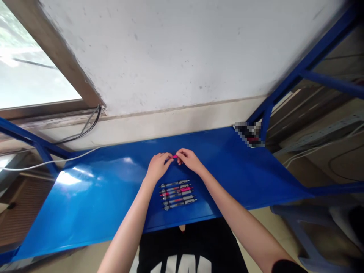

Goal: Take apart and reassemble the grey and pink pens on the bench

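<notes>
Between my two hands, just above the blue tabletop, is a bright pink pen (174,156), partly covered by fingers. My left hand (158,165) pinches its left end, while my right hand (189,159) grips the right end with thumb and fingers. Closer to my body, several pens (178,195) lie side by side in a row, roughly parallel. Most have grey and black barrels; one pink pen (185,189) stands out among them.
The blue table (108,204) has raised blue frame bars at both ends. A pixelated dark item (250,134) lies at its back right corner. A white cable (57,162) crosses the left back edge. At lower right stands a grey stool (301,227).
</notes>
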`<state>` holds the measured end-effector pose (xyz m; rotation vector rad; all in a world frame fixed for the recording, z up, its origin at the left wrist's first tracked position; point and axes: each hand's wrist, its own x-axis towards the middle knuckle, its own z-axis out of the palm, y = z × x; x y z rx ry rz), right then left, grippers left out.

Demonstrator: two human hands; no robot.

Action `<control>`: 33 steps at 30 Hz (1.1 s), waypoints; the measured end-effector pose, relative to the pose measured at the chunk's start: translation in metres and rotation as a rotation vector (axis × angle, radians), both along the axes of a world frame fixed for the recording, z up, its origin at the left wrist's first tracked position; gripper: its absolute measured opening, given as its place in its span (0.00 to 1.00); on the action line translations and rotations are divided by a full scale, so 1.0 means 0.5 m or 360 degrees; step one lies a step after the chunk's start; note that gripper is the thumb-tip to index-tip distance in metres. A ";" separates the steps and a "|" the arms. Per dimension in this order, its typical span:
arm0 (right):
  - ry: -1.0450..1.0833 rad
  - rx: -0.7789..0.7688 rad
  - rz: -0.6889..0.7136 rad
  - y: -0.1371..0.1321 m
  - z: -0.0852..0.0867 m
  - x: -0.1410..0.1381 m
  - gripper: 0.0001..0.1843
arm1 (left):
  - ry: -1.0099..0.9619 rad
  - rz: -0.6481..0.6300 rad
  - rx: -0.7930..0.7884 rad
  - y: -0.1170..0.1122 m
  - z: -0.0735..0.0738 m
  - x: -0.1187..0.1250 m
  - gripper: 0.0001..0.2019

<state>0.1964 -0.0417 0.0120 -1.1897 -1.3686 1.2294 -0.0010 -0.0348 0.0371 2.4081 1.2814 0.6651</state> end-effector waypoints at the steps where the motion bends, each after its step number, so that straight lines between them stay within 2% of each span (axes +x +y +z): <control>1: 0.0032 -0.0022 -0.0075 0.021 -0.002 -0.007 0.19 | -0.0012 -0.0001 0.0040 0.020 -0.001 0.002 0.09; 3: 0.0129 -0.0082 -0.0165 0.055 -0.006 -0.018 0.22 | -0.0079 0.0050 0.0095 0.046 -0.009 0.002 0.11; 6: 0.0190 -0.0110 -0.0130 0.074 -0.016 -0.031 0.22 | -0.0116 0.0079 0.0084 0.056 -0.023 -0.008 0.15; 12: 0.0061 0.0112 -0.0190 0.050 -0.023 -0.047 0.15 | -0.0119 -0.0026 0.0081 0.050 -0.031 -0.026 0.16; 14: 0.0033 0.0151 -0.0191 0.044 -0.022 -0.050 0.14 | -0.0137 0.0016 0.0041 0.049 -0.032 -0.025 0.16; 19: 0.0067 0.0199 -0.0213 0.044 -0.032 -0.054 0.16 | -0.0163 0.0154 -0.0064 0.035 -0.026 -0.014 0.17; 22: 0.0071 0.0129 -0.0225 0.045 -0.034 -0.057 0.18 | -0.0146 0.0171 -0.0112 0.024 -0.017 -0.013 0.16; 26: -0.0063 0.0172 -0.0203 0.042 -0.029 -0.057 0.21 | -0.0093 0.0172 -0.0160 0.018 -0.011 -0.016 0.14; 33: 0.0055 0.0206 -0.0139 0.038 -0.040 -0.055 0.15 | -0.0041 0.0198 -0.0227 0.019 -0.013 -0.018 0.13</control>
